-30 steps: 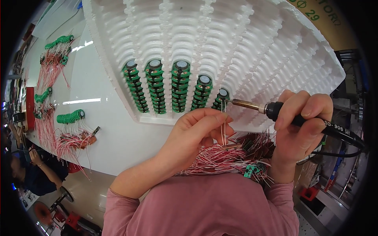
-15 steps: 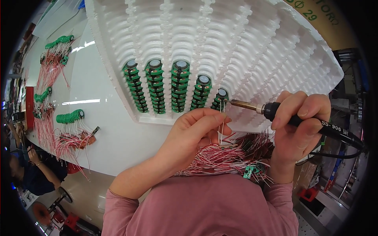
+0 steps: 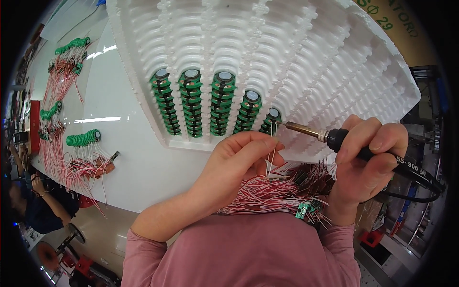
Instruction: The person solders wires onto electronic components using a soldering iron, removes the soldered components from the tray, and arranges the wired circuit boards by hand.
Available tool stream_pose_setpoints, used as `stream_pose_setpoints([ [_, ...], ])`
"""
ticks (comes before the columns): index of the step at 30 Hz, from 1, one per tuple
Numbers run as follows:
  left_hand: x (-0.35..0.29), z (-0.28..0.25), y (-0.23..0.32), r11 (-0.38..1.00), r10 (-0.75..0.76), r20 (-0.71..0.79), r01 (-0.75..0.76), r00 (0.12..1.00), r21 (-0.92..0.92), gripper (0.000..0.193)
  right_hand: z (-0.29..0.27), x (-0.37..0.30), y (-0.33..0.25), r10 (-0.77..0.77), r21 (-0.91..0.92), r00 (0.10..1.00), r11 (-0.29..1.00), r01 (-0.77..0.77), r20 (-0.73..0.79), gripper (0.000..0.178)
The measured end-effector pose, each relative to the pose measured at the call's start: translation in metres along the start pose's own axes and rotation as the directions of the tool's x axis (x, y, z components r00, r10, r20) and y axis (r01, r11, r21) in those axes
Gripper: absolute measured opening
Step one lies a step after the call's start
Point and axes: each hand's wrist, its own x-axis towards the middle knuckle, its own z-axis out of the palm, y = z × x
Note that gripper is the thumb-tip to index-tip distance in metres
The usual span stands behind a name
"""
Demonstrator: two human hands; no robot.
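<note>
My right hand (image 3: 370, 153) grips a soldering iron (image 3: 346, 141) by its black handle. Its metal tip reaches left to the top part of the last row of green round parts (image 3: 272, 119). My left hand (image 3: 251, 155) pinches thin white wires (image 3: 273, 155) just below that spot; their upper ends stand beside the iron's tip. Whether tip and wire touch is too small to tell. These parts, with silvery round centres, stand in rows in a ribbed white foam tray (image 3: 239, 43). Under my hands, against my body, lies a bundle of red and white wires (image 3: 258, 196).
On the white table (image 3: 129, 177) at left lie more green stacks (image 3: 83, 138) with trailing red and white wires (image 3: 57, 158). A small green circuit board (image 3: 302, 210) rests in the near bundle. Another person (image 3: 48, 205) sits at far left. A cardboard box (image 3: 389, 24) stands at far right.
The view has shifted a little. My right hand and the iron sit slightly further right and lower; the left hand keeps its pinch on the wires.
</note>
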Motion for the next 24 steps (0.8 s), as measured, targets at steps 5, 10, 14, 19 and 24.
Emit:
stream_pose_setpoints([
  [5,0.0,-0.0016,0.0003,1.0,-0.009,0.001,0.009,1.0,-0.006,0.017,0.0013,-0.0005,0.0016,0.016,-0.025,1.0,1.0,-0.016,0.004,0.041],
  [10,-0.0003,-0.0022,0.0009,1.0,-0.011,-0.001,0.011,1.0,-0.007,0.017,0.0038,-0.0007,0.0026,0.029,-0.014,0.999,0.999,-0.029,-0.014,0.041],
  [14,0.0001,-0.0029,0.0001,1.0,-0.005,0.001,0.005,1.0,0.004,0.018,0.0049,-0.0022,0.0022,0.017,-0.003,1.0,1.0,-0.017,-0.013,0.04],
  [19,-0.0013,-0.0029,0.0015,1.0,-0.006,0.003,0.006,1.0,-0.001,0.017,0.0064,-0.0039,0.0014,0.003,0.042,0.999,0.999,-0.004,0.034,0.038],
  [24,-0.0019,-0.0027,0.0004,1.0,-0.006,-0.015,0.006,1.0,-0.008,0.017,0.0056,-0.004,0.0043,-0.014,0.042,0.999,0.999,0.012,0.03,0.037],
])
